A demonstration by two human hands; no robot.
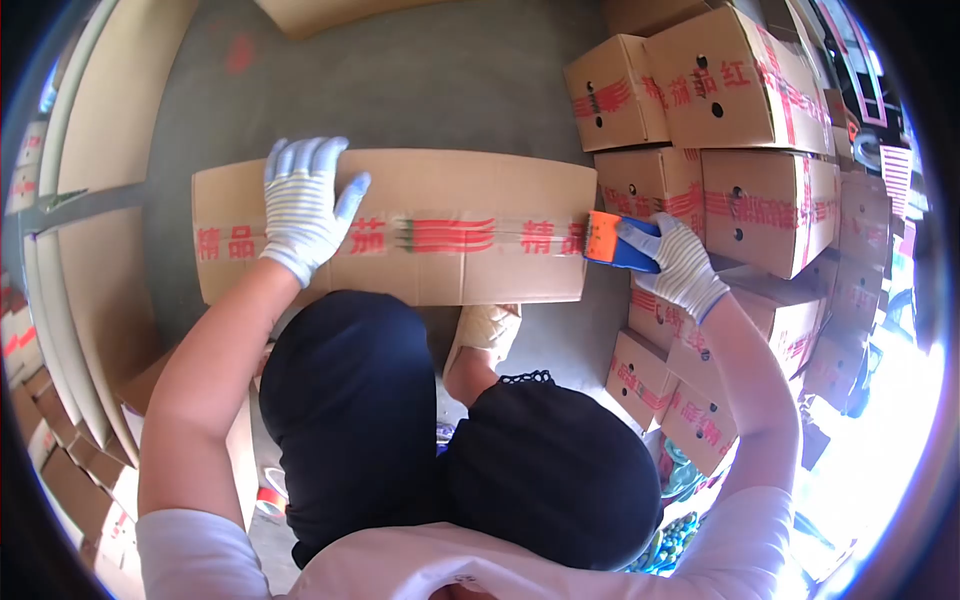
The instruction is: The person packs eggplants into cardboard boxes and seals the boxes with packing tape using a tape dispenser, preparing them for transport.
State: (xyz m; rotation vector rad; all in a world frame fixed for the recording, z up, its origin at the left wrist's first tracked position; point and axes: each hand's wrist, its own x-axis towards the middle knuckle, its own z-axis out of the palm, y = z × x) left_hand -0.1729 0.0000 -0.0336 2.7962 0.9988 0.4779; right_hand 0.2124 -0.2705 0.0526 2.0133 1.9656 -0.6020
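A long cardboard box [440,190] lies in front of my knees, with printed tape running along its middle seam. My left hand [305,205], in a striped white glove, rests on the box's left part with its fingers stretched over the far edge. At the box's right end, my right hand [680,262], gloved the same way, is closed around an orange and blue tape dispenser [604,238]. The dispenser sits against that end, where the strip of red-printed tape [450,237] reaches it. The palm side of my right hand is hidden.
Stacked taped cartons [712,80] stand close on the right, some with round holes. Flat cardboard sheets [115,110] lean on the left. Another piece of cardboard [330,12] lies at the far edge. A tape roll [270,500] is on the floor by my left leg.
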